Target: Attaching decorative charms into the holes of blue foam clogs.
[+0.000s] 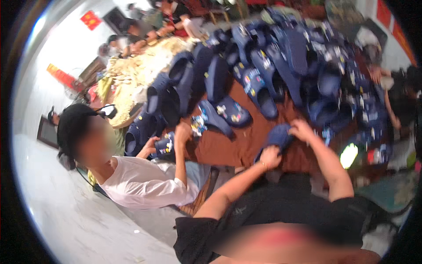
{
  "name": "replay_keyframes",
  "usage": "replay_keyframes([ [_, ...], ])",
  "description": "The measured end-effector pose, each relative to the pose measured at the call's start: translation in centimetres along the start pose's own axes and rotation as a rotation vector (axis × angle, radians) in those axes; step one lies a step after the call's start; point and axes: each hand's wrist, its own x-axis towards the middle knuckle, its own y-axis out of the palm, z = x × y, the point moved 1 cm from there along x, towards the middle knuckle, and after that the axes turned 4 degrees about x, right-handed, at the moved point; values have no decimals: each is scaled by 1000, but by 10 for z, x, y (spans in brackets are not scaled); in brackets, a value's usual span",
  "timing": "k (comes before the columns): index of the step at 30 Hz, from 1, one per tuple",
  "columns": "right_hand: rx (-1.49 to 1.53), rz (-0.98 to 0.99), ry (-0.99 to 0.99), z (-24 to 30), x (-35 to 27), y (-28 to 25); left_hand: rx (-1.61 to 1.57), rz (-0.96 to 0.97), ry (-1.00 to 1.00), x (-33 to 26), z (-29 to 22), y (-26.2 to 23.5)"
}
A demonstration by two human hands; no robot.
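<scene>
A navy blue clog (pixel 280 135) is between my hands over the near edge of the brown cloth (pixel 220 152). My left hand (pixel 270 157) is closed round its near end. At its far right edge my right hand (pixel 302 130) grips with bent fingers; whether a small piece is also pinched there cannot be made out. To the left of my hands lie two clogs, one with charms (pixel 234 111) and a tilted one (pixel 214 118) beside colourful pieces (pixel 198 123). A further charm-covered clog (pixel 262 93) rests just beyond my hands.
A large heap of navy clogs (pixel 295 53) covers the far side. At my left a person in a white shirt (pixel 140 182) holds another decorated clog (pixel 165 145). A pale yellow pile (pixel 136 70) sits far left, with more people behind it. Another person (pixel 402 97) is at far right.
</scene>
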Motion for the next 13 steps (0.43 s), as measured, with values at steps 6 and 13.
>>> replay_keyframes([
  [6, 98, -448, 520, -44, -29, -10, 71, -124, 81, 4, 7, 16],
  [13, -293, -236, 596, -22, -46, -1, 129, -118, 33, 0, -7, 6],
])
